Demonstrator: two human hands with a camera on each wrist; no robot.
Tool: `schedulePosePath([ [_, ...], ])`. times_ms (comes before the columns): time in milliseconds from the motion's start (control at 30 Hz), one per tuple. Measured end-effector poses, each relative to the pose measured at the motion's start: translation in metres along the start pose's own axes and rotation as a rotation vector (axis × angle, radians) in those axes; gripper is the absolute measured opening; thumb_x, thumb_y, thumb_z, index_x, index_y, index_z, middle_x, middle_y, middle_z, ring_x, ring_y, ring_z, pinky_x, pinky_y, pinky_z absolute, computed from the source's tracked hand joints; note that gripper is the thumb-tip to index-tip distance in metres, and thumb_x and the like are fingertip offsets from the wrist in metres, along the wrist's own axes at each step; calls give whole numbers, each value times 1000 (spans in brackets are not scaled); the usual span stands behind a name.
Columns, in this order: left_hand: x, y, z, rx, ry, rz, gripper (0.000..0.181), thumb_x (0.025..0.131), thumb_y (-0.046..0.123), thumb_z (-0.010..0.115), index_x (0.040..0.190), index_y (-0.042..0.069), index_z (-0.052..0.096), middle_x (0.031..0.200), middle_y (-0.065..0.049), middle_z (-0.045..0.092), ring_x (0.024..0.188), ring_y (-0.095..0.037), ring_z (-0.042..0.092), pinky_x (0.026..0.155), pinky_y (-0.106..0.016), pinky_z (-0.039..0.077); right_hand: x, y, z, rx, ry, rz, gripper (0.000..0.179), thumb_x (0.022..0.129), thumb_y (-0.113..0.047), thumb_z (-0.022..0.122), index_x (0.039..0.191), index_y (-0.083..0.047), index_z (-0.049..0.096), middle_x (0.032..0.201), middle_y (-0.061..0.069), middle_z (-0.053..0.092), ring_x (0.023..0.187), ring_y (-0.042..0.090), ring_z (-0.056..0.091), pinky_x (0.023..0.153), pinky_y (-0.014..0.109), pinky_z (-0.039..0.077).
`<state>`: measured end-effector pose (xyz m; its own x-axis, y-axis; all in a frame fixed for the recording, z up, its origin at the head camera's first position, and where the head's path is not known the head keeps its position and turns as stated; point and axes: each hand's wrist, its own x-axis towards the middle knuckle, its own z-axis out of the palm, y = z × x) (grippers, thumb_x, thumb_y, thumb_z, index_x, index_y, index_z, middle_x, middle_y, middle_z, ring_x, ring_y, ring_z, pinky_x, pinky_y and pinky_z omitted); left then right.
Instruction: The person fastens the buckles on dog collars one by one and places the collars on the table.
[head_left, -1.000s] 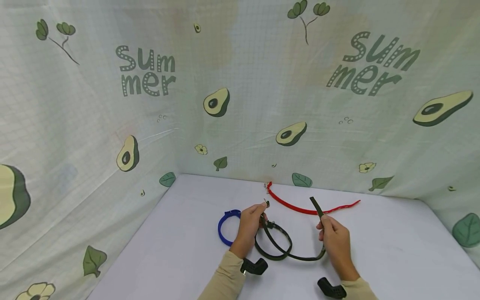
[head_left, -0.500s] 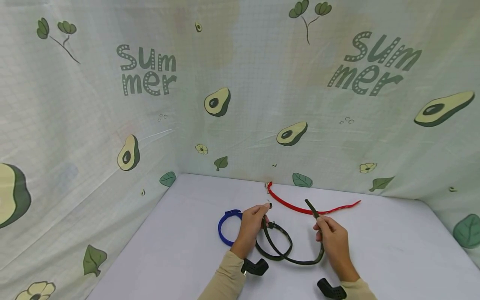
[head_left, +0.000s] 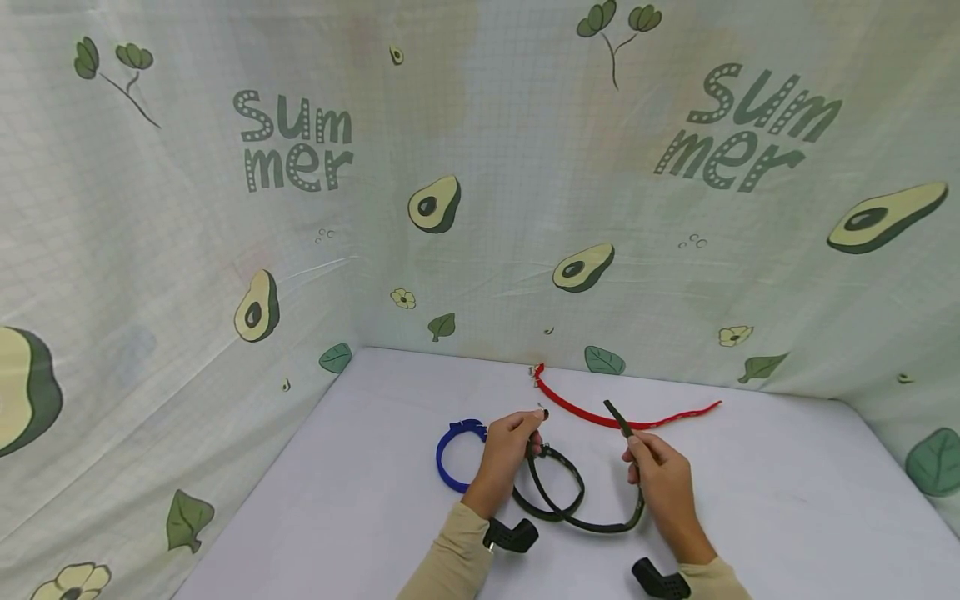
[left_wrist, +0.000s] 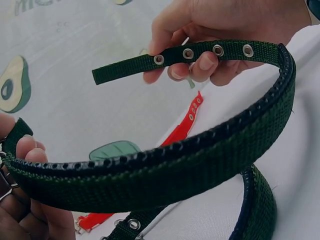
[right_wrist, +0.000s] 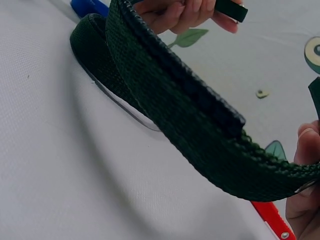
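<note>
Holding a dark green collar (left_wrist: 150, 185) slack and curved over the white table (head_left: 337, 500), nearer than the red collar (head_left: 585, 414). Pinching the metal-fitted end with left hand (head_left: 508, 454) and the tongue (left_wrist: 115, 70) beside its endmost eyelet (left_wrist: 158, 59) with right hand (head_left: 662, 479); hands well apart. Best to keep the tongue flat, tip poking past the fingers for easy guiding, and take any twist out of the slack. Likely snag: the closed green loop (head_left: 581, 483), crossed by the strap in head view. Cannot tell if touching; lift rather than drag. Cannot tell exact buckle angle either.
</note>
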<state>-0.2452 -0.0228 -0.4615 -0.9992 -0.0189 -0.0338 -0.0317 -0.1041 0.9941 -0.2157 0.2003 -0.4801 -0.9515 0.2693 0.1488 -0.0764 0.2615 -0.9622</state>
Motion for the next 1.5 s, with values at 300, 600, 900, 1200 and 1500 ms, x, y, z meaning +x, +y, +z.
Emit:
schedulePosePath([
  [300, 2, -1, 1, -33, -26, 17, 31, 93, 36, 72, 102, 6, 76, 71, -1, 56, 64, -12, 54, 62, -26, 50, -1, -4, 2, 35, -32, -29, 24, 101, -15, 60, 112, 6, 67, 79, 15, 63, 56, 17, 55, 50, 26, 41],
  [600, 0, -4, -1, -19, -54, 28, 30, 95, 32, 70, 106, 5, 76, 73, 0, 55, 66, -12, 54, 63, -26, 50, -6, -4, 4, 23, -79, -54, 24, 100, -16, 63, 112, 4, 69, 77, 15, 62, 54, 17, 53, 50, 27, 41],
  [900, -3, -3, 3, 5, -106, 26, 34, 94, 35, 71, 106, 3, 75, 73, 0, 55, 69, -12, 54, 65, -26, 50, -10, -7, 8, 94, -137, -132, 22, 97, -11, 67, 110, 6, 71, 74, 9, 60, 52, 15, 50, 47, 27, 41],
  [1200, -8, -3, 7, 135, -144, 33, 37, 92, 43, 72, 108, 9, 76, 69, 2, 54, 66, -12, 53, 67, -29, 43, -14, -10, 11, 93, -178, -120, 20, 95, -10, 70, 109, 4, 72, 74, 6, 60, 54, 14, 50, 49, 26, 42],
  [1500, -11, 1, 6, 174, -212, 54, 27, 92, 40, 73, 103, 17, 77, 72, 3, 54, 66, -12, 51, 64, -29, 39, -13, -10, 12, 102, -205, -157, 20, 96, -10, 68, 109, 5, 72, 74, 8, 61, 54, 14, 51, 48, 27, 42],
])
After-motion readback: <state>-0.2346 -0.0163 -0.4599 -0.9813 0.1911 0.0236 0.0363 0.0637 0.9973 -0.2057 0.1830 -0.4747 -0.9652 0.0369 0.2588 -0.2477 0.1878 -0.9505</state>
